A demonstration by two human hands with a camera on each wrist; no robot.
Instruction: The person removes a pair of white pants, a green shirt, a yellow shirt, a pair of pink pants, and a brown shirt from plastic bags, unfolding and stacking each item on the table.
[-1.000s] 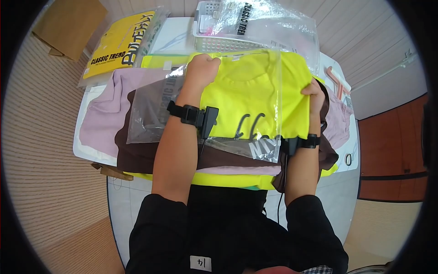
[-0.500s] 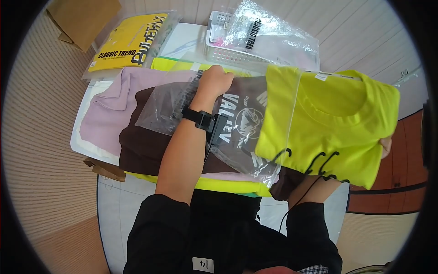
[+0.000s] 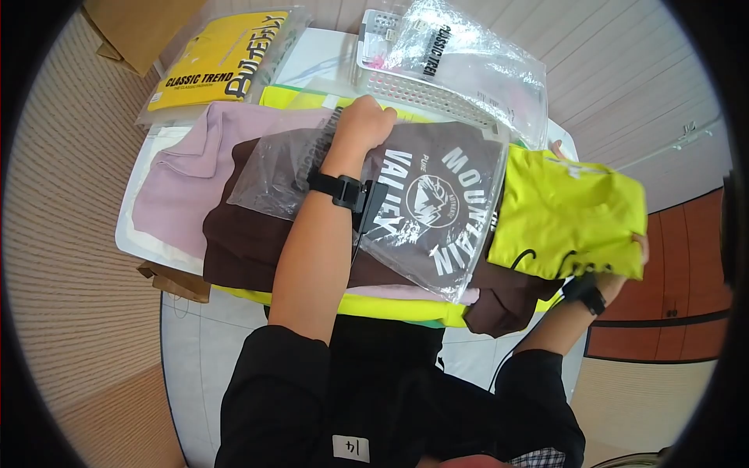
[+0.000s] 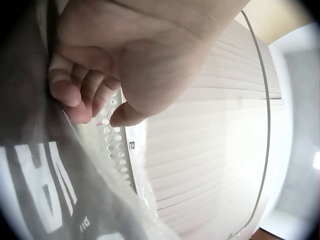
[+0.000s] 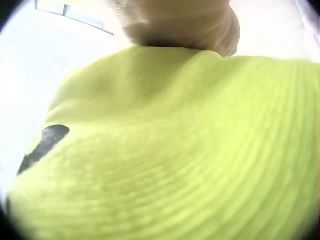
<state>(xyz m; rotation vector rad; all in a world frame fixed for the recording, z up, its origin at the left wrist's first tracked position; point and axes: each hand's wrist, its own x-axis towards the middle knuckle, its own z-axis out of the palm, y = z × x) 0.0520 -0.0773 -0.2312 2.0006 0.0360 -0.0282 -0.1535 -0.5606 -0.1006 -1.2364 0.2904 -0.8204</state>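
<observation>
In the head view my left hand (image 3: 367,123) grips the upper edge of a clear plastic bag (image 3: 417,156), its fingers curled. The bag, printed with "Mountain Valley" in white, lies flat over a brown garment (image 3: 257,246). Seen from the left wrist, the curled fingers (image 4: 65,92) meet the film's edge. To the right, a folded neon yellow T-shirt (image 3: 569,218) with black lettering hangs from my right hand (image 3: 641,248), mostly hidden behind it; its left side comes right up to the bag's side edge. Yellow cloth (image 5: 175,145) fills most of the right wrist view.
A mauve garment (image 3: 183,187) spreads on the left of the white table (image 3: 133,234). Behind stand a yellow packaged garment (image 3: 214,66) and a white perforated basket (image 3: 417,95) with another clear bag (image 3: 484,66) over it. A cardboard piece (image 3: 133,31) is at the back left.
The yellow T-shirt has slid right, out of the plastic bag, with my right hand, then dropped lower. The bag's print now shows over brown cloth. My left hand keeps its grip on the bag.
</observation>
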